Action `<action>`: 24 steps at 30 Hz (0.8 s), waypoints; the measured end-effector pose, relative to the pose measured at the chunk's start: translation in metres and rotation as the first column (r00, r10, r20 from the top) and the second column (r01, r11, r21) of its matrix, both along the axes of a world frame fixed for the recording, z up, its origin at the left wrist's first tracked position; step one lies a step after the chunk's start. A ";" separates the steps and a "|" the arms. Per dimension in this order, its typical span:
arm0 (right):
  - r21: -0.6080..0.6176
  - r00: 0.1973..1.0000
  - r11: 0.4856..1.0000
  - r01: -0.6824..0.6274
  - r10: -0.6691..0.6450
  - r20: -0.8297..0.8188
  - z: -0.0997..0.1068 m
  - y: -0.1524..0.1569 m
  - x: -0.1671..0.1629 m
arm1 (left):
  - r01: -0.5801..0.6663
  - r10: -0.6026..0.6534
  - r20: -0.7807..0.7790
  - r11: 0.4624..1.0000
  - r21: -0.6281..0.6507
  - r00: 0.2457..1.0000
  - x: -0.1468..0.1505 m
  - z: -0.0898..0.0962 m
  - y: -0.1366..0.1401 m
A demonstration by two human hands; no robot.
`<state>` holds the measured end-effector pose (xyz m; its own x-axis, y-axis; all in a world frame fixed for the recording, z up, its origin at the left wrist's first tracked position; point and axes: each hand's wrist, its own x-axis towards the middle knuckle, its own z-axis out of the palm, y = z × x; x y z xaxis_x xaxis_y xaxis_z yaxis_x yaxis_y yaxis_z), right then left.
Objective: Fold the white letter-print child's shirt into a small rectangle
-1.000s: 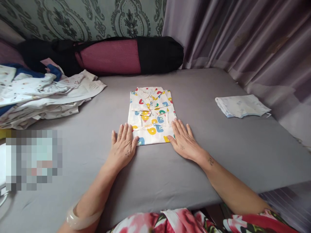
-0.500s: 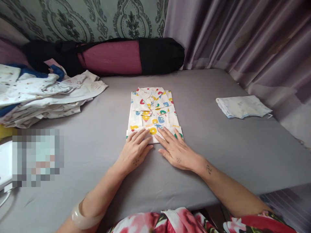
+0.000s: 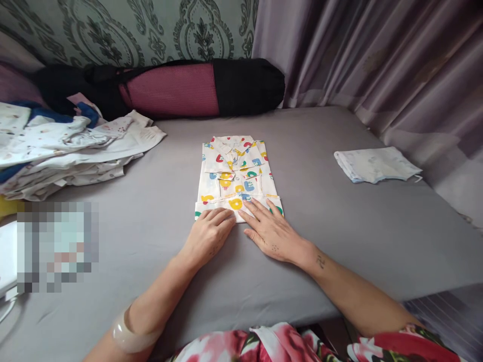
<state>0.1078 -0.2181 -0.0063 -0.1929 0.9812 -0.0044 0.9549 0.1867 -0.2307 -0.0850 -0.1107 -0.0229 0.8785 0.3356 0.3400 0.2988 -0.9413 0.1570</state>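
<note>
A folded white shirt (image 3: 237, 173) with a collar and colourful letter-like prints lies in the middle of the grey sheet, collar pointing away from me. Its near end is turned up in a band. My left hand (image 3: 212, 232) has its fingers curled together over the near left edge of that band, closed on the cloth; the thumb tip is hidden. Flat on the right part of the band rests my right hand (image 3: 272, 229), fingers spread and thumb out to the side.
A pile of light printed clothes (image 3: 86, 146) is at the left. A folded white cloth (image 3: 377, 165) lies at the right. Along the wall runs a long black and pink bag (image 3: 169, 90). A white device with a cable (image 3: 8, 256) sits at the left edge, beside a blurred patch.
My left hand's fingers have drawn back from the band and curled at its near edge. The right hand stays spread on the shirt, nearly unmoved.
</note>
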 end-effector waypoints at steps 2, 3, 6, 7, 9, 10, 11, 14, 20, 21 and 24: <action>0.026 1.000 1.000 0.009 -0.009 -0.006 -0.002 0.001 -0.001 | -0.001 0.000 0.012 1.000 0.028 1.000 0.003 0.001 -0.001; 0.040 1.000 0.999 0.015 -0.015 -0.012 -0.003 0.002 -0.001 | -0.005 0.005 0.019 0.999 0.033 1.000 0.004 0.001 -0.001; 0.088 0.999 0.995 0.041 -0.038 -0.034 -0.005 0.005 0.000 | -0.033 0.032 0.047 0.999 0.026 0.998 0.007 0.002 -0.001; 0.103 0.998 0.993 0.054 -0.050 -0.041 -0.006 0.006 0.002 | -0.046 0.045 0.057 0.999 0.022 0.997 0.007 0.001 -0.001; 0.133 0.996 0.987 0.086 -0.080 -0.051 -0.007 0.007 0.006 | -0.066 0.065 0.069 0.998 0.014 0.995 0.008 0.001 -0.001; 0.146 0.994 0.984 0.103 -0.096 -0.053 -0.007 0.008 0.009 | -0.073 0.072 0.068 0.997 0.013 0.995 0.007 0.000 0.000; 0.158 0.992 0.980 0.120 -0.112 -0.053 -0.008 0.008 0.012 | -0.079 0.078 0.061 0.997 0.012 0.995 0.007 -0.001 0.000; 0.193 0.986 0.968 0.163 -0.156 -0.054 -0.010 0.008 0.022 | -0.093 0.092 0.023 0.996 0.017 0.995 0.003 -0.003 0.004; 0.227 0.969 0.945 0.235 -0.211 -0.127 -0.016 0.009 0.044 | -0.189 0.190 0.013 0.981 -0.052 0.982 -0.021 -0.006 0.022; 0.220 0.965 0.945 0.244 -0.215 -0.148 -0.016 0.009 0.048 | -0.222 0.224 0.017 0.971 -0.085 0.974 -0.026 -0.007 0.026; 0.175 0.963 0.959 0.223 -0.190 -0.191 -0.015 0.009 0.061 | -0.269 0.279 0.016 0.939 -0.215 0.960 -0.037 -0.009 0.036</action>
<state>0.1689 -0.2087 -0.0208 0.0327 0.9783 0.2047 0.9270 0.0468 -0.3721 -0.1216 -0.0750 -0.0316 0.7277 0.6289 0.2739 0.5286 -0.7686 0.3603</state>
